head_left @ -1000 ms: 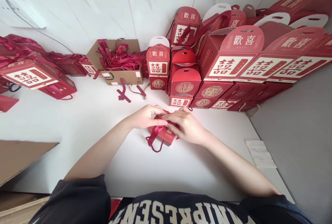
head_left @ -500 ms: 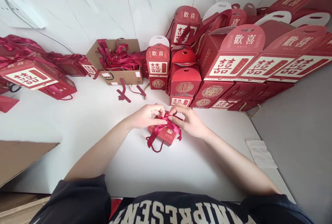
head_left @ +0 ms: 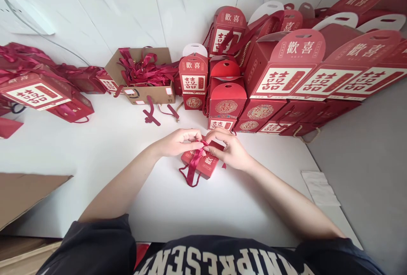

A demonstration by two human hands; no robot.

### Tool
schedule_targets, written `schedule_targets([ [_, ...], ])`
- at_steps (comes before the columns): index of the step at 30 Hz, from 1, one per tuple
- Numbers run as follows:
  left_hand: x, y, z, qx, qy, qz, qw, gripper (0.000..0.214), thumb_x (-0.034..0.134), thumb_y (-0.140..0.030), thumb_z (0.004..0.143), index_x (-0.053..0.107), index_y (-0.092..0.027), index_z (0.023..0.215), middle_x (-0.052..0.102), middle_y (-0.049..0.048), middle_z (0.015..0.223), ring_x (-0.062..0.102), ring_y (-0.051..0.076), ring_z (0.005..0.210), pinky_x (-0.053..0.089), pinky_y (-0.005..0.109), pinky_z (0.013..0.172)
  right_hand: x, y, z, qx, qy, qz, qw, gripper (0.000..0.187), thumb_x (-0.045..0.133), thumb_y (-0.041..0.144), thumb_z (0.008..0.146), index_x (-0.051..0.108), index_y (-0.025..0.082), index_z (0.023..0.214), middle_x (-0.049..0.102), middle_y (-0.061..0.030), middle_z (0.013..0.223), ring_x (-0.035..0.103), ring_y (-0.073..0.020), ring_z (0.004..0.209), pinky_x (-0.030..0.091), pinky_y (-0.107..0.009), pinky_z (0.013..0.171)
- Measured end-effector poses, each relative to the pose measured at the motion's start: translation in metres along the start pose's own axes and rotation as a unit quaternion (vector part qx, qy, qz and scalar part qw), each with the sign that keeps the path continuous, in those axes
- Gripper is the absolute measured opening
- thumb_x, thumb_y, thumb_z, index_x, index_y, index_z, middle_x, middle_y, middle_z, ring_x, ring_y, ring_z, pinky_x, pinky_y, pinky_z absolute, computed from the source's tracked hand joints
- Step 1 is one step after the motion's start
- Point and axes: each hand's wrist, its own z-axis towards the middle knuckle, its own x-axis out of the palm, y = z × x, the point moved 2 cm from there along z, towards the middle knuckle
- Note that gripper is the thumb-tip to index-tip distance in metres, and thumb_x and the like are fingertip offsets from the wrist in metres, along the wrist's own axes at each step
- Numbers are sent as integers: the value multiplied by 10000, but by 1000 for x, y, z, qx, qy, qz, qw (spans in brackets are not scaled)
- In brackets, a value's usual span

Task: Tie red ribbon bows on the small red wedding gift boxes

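A small red gift box (head_left: 208,168) with gold characters lies on the white table in front of me. Across its top runs a dark red satin ribbon (head_left: 192,169), one tail hanging over the near side. My left hand (head_left: 182,142) pinches the ribbon from the left, thumb and fingers together above the box. From the right, my right hand (head_left: 229,148) pinches the same ribbon, its fingertips almost touching the left ones. The knot between the fingertips is mostly hidden. A twisted red cord handle (head_left: 194,185) loops out from the box's near edge onto the table.
Behind stands an open cardboard box (head_left: 149,95) full of red ribbons, with ribbon scraps (head_left: 152,116) before it. Red gift boxes (head_left: 288,69) are stacked at the right, and beribboned boxes (head_left: 36,92) at the left. A cardboard flap (head_left: 28,194) and white paper (head_left: 320,188) lie nearer.
The ribbon's right tail has moved off the box's top toward my right hand, uncovering a gold character. The left tail hangs straighter. Both hands stay almost in place.
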Motion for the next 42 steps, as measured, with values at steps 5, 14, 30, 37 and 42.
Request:
schedule_targets([
  [5, 0, -2, -1, 13, 8, 15, 1000, 210, 527, -342, 925, 603, -151, 878, 674, 45, 907, 617, 153, 850, 460, 284, 798, 3, -2, 0, 0, -16, 38, 999, 67, 648, 274, 872, 649, 213, 902, 652, -48, 903, 588, -189, 857, 454, -370, 851],
  [14, -4, -1, -1, 8, 32, -34, 999, 221, 511, -337, 930, 565, -151, 823, 683, 79, 974, 617, 182, 917, 453, 326, 849, -1, -12, -4, -31, -18, 106, 994, 47, 652, 256, 875, 684, 222, 876, 708, -33, 863, 644, -171, 808, 486, -361, 835],
  [30, -2, 0, 0, 12, 24, 11, 1000, 227, 501, -336, 932, 568, -147, 825, 643, 49, 910, 585, 158, 865, 434, 295, 818, -6, -7, -2, -137, 23, -27, 990, 104, 591, 203, 911, 679, 218, 965, 717, -45, 878, 639, -162, 814, 480, -390, 913],
  [37, 2, 4, 2, -1, -32, 21, 999, 275, 519, -384, 911, 538, -151, 765, 533, -10, 727, 480, 110, 667, 385, 249, 648, -6, -13, -9, -228, 15, -147, 962, 189, 564, 162, 912, 666, 248, 1046, 735, -26, 951, 667, -157, 868, 427, -427, 1044],
  [42, 4, 4, 2, -4, -38, -2, 999, 266, 490, -387, 918, 521, -152, 797, 555, 5, 767, 496, 117, 682, 401, 261, 655, -5, -7, -7, -237, 23, -163, 957, 183, 545, 140, 911, 671, 243, 995, 724, -14, 927, 660, -142, 874, 417, -407, 1042],
])
